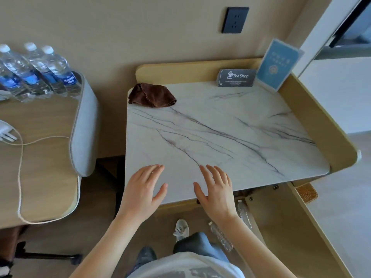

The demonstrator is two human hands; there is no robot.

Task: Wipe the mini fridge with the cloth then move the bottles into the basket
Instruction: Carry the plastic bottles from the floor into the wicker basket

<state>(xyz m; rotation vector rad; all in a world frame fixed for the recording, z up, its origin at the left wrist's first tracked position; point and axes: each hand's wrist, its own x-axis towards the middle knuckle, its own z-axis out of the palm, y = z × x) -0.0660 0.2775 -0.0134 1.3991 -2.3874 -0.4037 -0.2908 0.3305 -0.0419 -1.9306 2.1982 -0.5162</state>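
A crumpled brown cloth (152,95) lies at the far left corner of the white marble counter top (230,125). My left hand (141,190) and my right hand (215,189) hover over the counter's near edge, both open, fingers spread, holding nothing. Several water bottles with blue labels (38,71) stand on the wooden desk (44,157) at the far left. Below the counter, an open cabinet door (281,223) shows two clear bottles (220,235) lying by it. A woven basket's corner (306,192) peeks out under the counter's right edge. The mini fridge itself is hidden.
A "The Shop" card (236,77) and a blue sign stand (278,64) sit at the counter's back right. A raised beige rim (321,121) borders the counter's back and right. A white charger with cable (8,133) lies on the desk.
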